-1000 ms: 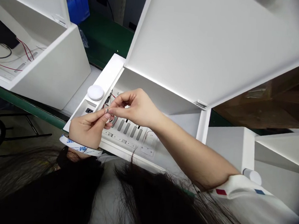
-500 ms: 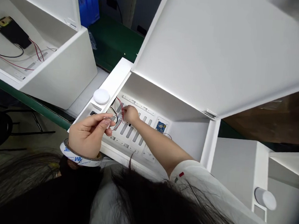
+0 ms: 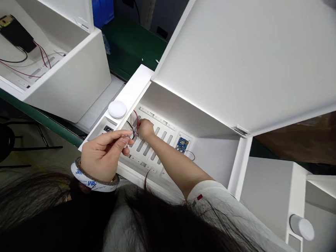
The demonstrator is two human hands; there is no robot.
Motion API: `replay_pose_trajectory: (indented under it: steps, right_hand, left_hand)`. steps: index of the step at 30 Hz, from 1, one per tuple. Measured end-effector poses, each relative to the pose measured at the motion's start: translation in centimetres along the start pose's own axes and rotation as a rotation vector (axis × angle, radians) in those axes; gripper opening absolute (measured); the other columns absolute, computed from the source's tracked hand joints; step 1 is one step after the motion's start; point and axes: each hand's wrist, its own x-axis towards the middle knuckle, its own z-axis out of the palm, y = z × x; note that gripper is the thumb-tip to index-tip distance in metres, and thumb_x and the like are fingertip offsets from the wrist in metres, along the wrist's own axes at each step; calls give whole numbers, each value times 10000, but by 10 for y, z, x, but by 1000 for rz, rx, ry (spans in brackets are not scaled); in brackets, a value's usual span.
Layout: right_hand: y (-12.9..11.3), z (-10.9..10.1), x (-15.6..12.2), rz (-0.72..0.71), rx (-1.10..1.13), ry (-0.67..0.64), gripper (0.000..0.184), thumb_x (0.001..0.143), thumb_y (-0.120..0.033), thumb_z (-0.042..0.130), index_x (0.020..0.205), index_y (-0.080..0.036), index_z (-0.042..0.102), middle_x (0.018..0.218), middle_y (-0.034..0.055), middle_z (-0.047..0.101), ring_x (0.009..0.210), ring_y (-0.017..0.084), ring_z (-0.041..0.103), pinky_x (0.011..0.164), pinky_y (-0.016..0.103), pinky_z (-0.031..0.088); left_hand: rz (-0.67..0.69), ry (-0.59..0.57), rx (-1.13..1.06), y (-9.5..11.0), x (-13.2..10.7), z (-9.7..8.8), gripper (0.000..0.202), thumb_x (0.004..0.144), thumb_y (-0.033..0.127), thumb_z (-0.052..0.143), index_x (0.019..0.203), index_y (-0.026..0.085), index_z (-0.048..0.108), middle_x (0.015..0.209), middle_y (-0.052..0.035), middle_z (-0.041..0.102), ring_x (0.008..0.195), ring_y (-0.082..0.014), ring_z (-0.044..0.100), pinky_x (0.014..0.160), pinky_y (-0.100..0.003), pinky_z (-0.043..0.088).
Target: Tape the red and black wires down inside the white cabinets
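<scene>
An open white box (image 3: 240,163) with a raised lid (image 3: 248,62) stands in front of me. Its slotted floor panel (image 3: 152,144) carries a small blue circuit board (image 3: 181,143) and red and black wires (image 3: 135,121). My right hand (image 3: 145,129) reaches inside with curled fingers pressing at the wires by the left wall. My left hand (image 3: 103,156) hovers at the box's front edge, pinching a small pale strip (image 3: 125,138). A roll of tape (image 3: 94,181) rings my left wrist.
A white round knob (image 3: 117,109) sits on the box's left ledge above a black switch (image 3: 107,128). A second open white box (image 3: 70,75) with a black module (image 3: 14,32) and wires stands at left. Another white box (image 3: 270,188) is at right. Dark hair fills the bottom.
My right hand left my left hand and reached into the box to the wires. My left hand stayed at the front edge with the strip. The view shifted slightly.
</scene>
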Motion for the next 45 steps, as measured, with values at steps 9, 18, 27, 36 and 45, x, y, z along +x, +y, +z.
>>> replay_pose_trajectory:
  steps: [9,18,27,36,45]
  right_hand:
    - [7,4,-2,-38,92,72,181,786,-163,565,923,-157,684,963,68,664,839,172,557,715,238,362]
    - [15,19,-15,-263,-57,144,274,903,-152,457,954,-133,726,941,125,615,975,236,472,844,342,309]
    - [18,29,-22,-230,-149,188,368,979,-201,346,1039,-147,704,1028,142,593,1019,275,422,866,386,316]
    - [17,26,-17,-131,24,252,283,889,-217,506,1095,-180,697,994,124,596,989,261,449,849,354,360]
    - [1,20,-1,73,99,176,214,709,-74,556,789,-160,734,887,94,672,857,215,554,737,291,375]
  left_hand:
    - [1,-13,-3,0,0,0,113,814,189,663,903,181,733,687,-6,716,503,-91,614,522,-220,539]
    - [-8,17,-6,1,-1,1,108,810,187,667,891,175,738,679,-7,711,509,-90,613,527,-213,536]
    - [-4,19,3,3,-2,2,114,814,158,661,901,160,735,689,-10,717,497,-76,608,519,-191,526]
    - [25,30,-5,2,-3,2,120,811,147,657,898,159,738,680,-12,714,500,-83,609,518,-196,528]
    - [37,4,-7,0,-2,1,121,813,162,660,903,166,741,691,-17,716,504,-84,612,525,-198,530]
